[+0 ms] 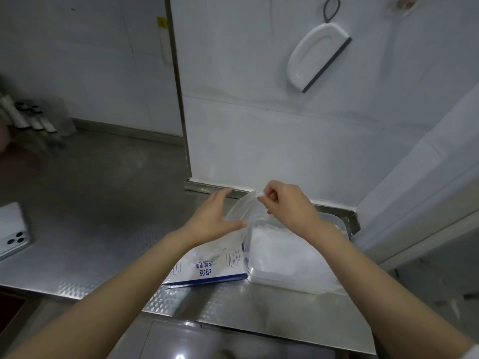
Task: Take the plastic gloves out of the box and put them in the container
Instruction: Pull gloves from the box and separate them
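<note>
View: head camera, looking down on a steel surface (103, 216) set against a white wall (259, 138).
Right hand (287, 208): raised over the back part of the container (248, 265), with the forearm crossing above its right side.
Right grip: thumb and forefinger are clamped on the top edge of a glove (242, 207); the other fingers are curled in.
Glove: a thin, clear sheet is held up by its top edge and hangs between the two hands, above the container's back left corner. Whether its lower end touches anything cannot be told.
Left hand (215, 218): held palm down above the back end of the box (207, 268), just left of the glove. Contact between thumb and glove cannot be told.
Left grip: the fingers are straight and spread, and nothing is held.
Box: a white and blue carton is laid flat near the front edge of the surface, its right end touching the container.
Container: a clear plastic tub is set toward the back right corner of the surface.
Pile (282, 247): white gloves are heaped inside the container.
Phone (13, 229): laid at the left edge of the surface, lenses up.
Squeegee (318, 58): hung on the wall, well above the hands.
</note>
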`<state>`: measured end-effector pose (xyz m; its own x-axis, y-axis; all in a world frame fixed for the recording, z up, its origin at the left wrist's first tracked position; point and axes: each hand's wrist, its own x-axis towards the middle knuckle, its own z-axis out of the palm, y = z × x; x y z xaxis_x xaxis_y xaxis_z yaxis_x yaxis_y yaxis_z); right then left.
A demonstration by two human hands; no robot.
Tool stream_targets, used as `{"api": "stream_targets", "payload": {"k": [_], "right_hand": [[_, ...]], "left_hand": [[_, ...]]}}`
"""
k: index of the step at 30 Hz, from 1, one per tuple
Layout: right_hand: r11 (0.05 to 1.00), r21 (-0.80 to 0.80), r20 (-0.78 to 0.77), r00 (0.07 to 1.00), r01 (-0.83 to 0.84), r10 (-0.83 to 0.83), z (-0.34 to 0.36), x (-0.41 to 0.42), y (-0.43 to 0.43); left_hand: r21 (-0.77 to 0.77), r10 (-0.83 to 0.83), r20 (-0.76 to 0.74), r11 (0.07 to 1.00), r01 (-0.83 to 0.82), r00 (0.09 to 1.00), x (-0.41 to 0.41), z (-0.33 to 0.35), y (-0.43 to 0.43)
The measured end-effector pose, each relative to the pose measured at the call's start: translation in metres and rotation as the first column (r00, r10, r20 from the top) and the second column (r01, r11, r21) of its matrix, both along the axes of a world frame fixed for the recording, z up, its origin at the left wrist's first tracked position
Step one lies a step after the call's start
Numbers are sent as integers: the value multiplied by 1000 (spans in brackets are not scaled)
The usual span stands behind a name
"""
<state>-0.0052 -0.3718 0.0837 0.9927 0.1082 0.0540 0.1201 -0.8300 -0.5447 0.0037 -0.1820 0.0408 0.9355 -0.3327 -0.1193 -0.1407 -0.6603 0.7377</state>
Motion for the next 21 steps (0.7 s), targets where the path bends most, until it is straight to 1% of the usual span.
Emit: {"api": "stream_targets", "payload": {"k": [2, 4, 5, 6, 7, 9, 10, 11, 13, 14, 15, 17, 18, 21], "right_hand": [[998, 60, 3, 999, -35, 35, 6, -3, 2], [972, 236, 22, 1000, -13, 8, 10, -5, 2], [945, 327, 34, 999, 22, -35, 8, -6, 1], [911, 407, 27, 996, 70, -89, 8, -8, -2], [870, 477, -14, 991, 125, -134, 2, -9, -5], [810, 540, -188, 971, 229, -149, -8, -16, -9], [786, 567, -270, 957, 246, -105, -13, -19, -10], [761, 606, -320, 947, 231, -33, -19, -23, -11], [712, 678, -353, 931, 182, 97, -24, -28, -10], [679, 713, -351, 928, 177, 126, -27, -29, -11], [632, 749, -349, 930, 199, 120, -29, -29, -12], [519, 815, -341, 938, 259, 68, -30, -27, -17], [494, 825, -336, 941, 275, 37, -29, -26, -21], [545, 782, -337, 941, 302, -38, -29, -24, -34]], "left_hand": [[-15, -15, 41, 1000, 16, 999, 2, 14, -18], [-26, -6, 134, 1000, 10, 991, 3, 23, -31], [-60, 19, 165, 998, -9, 986, 5, 26, -34], [-102, 49, 162, 994, -33, 986, 5, 28, -36], [-180, 76, 124, 982, -53, 989, 6, 29, -38], [-389, 92, -9, 917, -88, 996, 4, 32, -40], [-479, 80, -69, 872, -103, 994, 1, 35, -42], [-546, 57, -122, 830, -115, 991, 0, 34, -44], [-606, 5, -171, 788, -109, 985, -2, 33, -47], [-617, -14, -181, 780, -103, 983, -3, 34, -48], [-612, -18, -191, 784, -104, 981, -3, 33, -48], [-562, 16, -199, 817, -127, 980, -3, 30, -44], [-525, 44, -208, 838, -150, 977, -2, 27, -40], [-391, 97, -236, 901, -186, 967, 0, 14, -27]]}}
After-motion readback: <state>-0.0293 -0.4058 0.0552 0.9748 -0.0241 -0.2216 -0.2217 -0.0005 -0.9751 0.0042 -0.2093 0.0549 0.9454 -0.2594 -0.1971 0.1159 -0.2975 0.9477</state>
